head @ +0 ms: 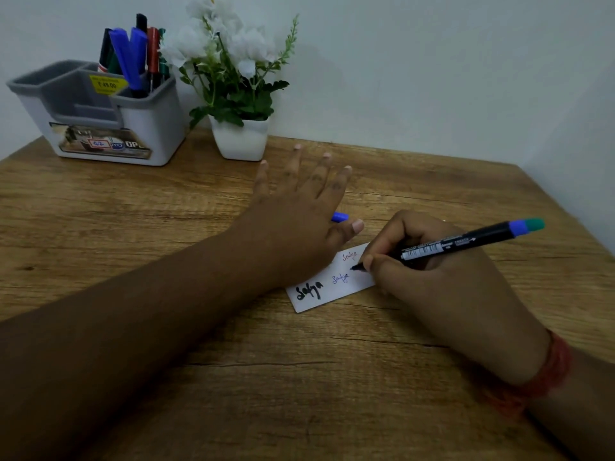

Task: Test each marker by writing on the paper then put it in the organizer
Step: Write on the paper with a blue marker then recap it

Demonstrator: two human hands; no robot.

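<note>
Nearest, left hand [296, 221] spread flat, grasping nothing, pinning the paper [327, 284] so it cannot slide. Just beyond its thumb, a blue cap [340, 216]. Rightward, right hand [429, 261] pinching the black marker [466, 242], tip on paper, writing. Far left, organizer [146, 124] already holding markers.

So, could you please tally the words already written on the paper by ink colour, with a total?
On the paper:
Black: 1
Blue: 1
Red: 1
Total: 3 written words. The right hand holds the marker with its tip at the paper, and no new stroke is clearly visible yet. The left hand covers part of the paper.
</note>
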